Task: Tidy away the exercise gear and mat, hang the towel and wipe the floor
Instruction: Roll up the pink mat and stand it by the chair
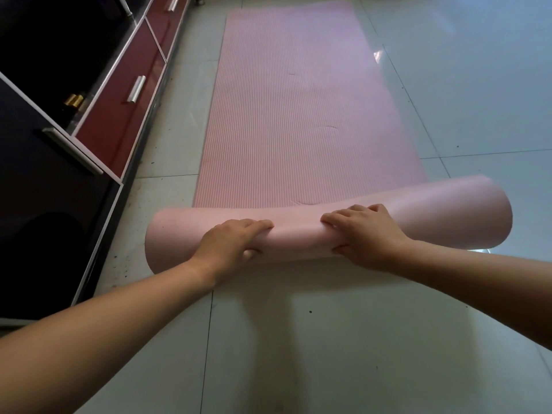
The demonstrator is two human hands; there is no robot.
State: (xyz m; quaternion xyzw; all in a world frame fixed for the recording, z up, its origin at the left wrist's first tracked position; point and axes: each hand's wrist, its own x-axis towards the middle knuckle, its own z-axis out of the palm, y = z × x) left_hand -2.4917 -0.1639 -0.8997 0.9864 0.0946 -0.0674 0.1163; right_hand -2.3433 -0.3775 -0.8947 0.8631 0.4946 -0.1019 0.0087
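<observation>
Hands come first: we have both of ours on the pink mat (298, 100). The mat lies on the shiny tiled floor (298, 339), and it runs away from us, long and flat. The end nearest to us is curled up into a loose roll (298, 236). The roll is fat and open at both sides, and it is squeezed thinner in the middle where we hold it. Our left hand (230, 243) grips the roll with the fingers bent over the top and the thumb tucked against the near side. Our right hand (364, 234) grips it the same way, just beside the left, fingers over the top and thumb below. Both hands are closed round the soft mat, not flat on it. The flat part has thin lines all along it, and the rolled part shows a smooth pink back. On our left stands a low dark cabinet (119, 124) with red drawer fronts, close beside the mat. One drawer has a silver handle (136, 89). Small dark specks dot the tiles near the cabinet.
</observation>
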